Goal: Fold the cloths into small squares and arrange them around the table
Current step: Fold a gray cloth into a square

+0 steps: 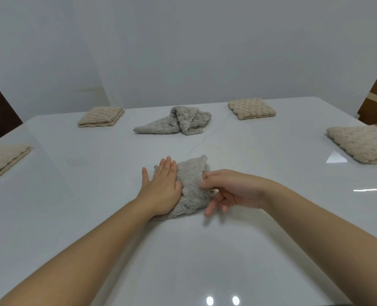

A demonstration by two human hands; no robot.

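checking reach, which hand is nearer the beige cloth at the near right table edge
Right. The right hand pinches the grey cloth, left of the beige cloth; the left hand presses farther left.

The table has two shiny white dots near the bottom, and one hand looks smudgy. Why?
Head view: the dots are glare, probably lamps mirrored in the glossy table. Head view: the right hand has smeared fingertips, likely motion blur, while the left hand, flat on the grey cloth, looks sharp. Head view: the wide lens bends the table's edges.
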